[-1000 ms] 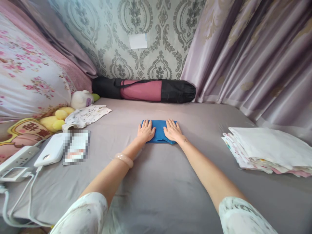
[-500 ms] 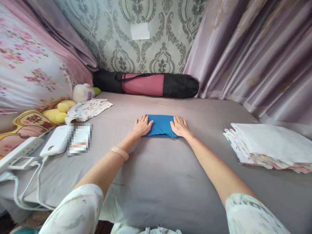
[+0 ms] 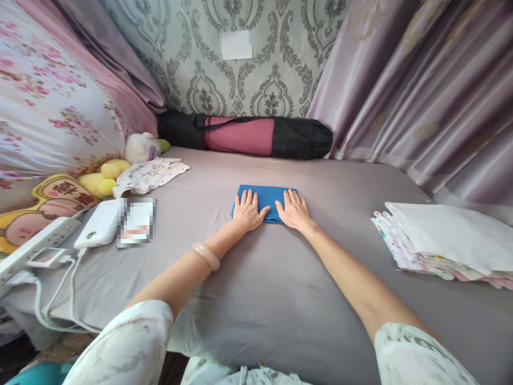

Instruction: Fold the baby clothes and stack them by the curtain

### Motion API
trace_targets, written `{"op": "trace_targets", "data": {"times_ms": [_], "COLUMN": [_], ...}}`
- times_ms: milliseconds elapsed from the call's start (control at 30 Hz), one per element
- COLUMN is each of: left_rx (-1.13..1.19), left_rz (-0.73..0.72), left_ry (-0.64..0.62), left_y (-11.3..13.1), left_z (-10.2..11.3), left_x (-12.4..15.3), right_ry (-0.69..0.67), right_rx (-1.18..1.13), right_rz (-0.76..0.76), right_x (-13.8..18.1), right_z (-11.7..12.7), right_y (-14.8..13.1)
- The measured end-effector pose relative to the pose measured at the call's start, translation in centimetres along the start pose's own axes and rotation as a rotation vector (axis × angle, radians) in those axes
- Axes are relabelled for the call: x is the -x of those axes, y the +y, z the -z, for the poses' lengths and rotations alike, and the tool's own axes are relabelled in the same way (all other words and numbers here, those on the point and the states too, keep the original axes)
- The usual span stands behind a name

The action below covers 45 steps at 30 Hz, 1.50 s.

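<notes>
A folded blue cloth (image 3: pixel 266 194) lies flat on the grey bed sheet (image 3: pixel 260 289) in the middle of the view. My left hand (image 3: pixel 247 210) rests palm down on its left part, fingers stretched out and slightly apart. My right hand (image 3: pixel 294 209) lies flat on its right part in the same way. The two thumbs nearly meet over the cloth's near edge. A pale bangle (image 3: pixel 206 255) sits on my left wrist.
A stack of folded white and patterned cloths (image 3: pixel 444 240) lies at the right. At the left are a power bank (image 3: pixel 98 231), a power strip (image 3: pixel 36 247) with cables, plush toys (image 3: pixel 120 166) and a small printed garment (image 3: pixel 150 175). A bagged rolled mat (image 3: pixel 246 135) lies against the wall.
My hands, spread to the ends of the blue cloth half a second ago, have slid back toward its middle. The view has shifted slightly.
</notes>
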<state>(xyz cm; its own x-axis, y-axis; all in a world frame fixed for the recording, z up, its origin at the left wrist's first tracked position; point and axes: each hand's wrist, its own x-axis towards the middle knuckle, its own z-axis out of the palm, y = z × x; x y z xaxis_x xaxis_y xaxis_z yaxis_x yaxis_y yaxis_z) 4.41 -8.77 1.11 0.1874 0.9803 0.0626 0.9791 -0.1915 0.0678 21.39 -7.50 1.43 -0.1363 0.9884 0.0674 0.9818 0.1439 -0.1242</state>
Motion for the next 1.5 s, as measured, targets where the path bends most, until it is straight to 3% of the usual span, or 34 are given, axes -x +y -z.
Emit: {"op": "trace_targets", "data": {"times_ms": [167, 400, 533, 700, 867, 1000, 1333, 1500], "left_rx": [-0.015, 0.005, 0.057, 0.046, 0.03, 0.025, 0.046, 0.06], "left_rz": [-0.031, -0.035, -0.038, -0.086, -0.136, -0.137, -0.009, 0.126], "left_ry": [0.033, 0.002, 0.025, 0.173, 0.063, 0.036, 0.027, 0.051], "left_y": [0.7, 0.8, 0.3, -0.4, -0.5, -0.5, -0.3, 0.0], "left_z": [0.0, 0.0, 1.4, 1.2, -0.9, -1.0, -0.5, -0.2], "left_x": [1.6, 2.2, 0.5, -3.1, -4.4, -4.4, -3.7, -3.3], "right_ry": [0.046, -0.009, -0.094, 0.031, -0.053, -0.053, -0.04, 0.002], "right_rx": [0.059, 0.063, 0.023, 0.03, 0.038, 0.043, 0.014, -0.003], "right_rz": [0.149, 0.164, 0.16, 0.235, 0.272, 0.272, 0.16, -0.009], "right_x": [2.1, 2.7, 1.1, -2.1, -3.3, -3.2, -2.8, -3.0], "right_z": [0.3, 0.1, 1.5, 1.9, 0.0, -0.5, -0.3, -0.7], "right_y": [-1.0, -1.2, -1.4, -1.7, -1.3, -1.1, -1.0, -0.9]}}
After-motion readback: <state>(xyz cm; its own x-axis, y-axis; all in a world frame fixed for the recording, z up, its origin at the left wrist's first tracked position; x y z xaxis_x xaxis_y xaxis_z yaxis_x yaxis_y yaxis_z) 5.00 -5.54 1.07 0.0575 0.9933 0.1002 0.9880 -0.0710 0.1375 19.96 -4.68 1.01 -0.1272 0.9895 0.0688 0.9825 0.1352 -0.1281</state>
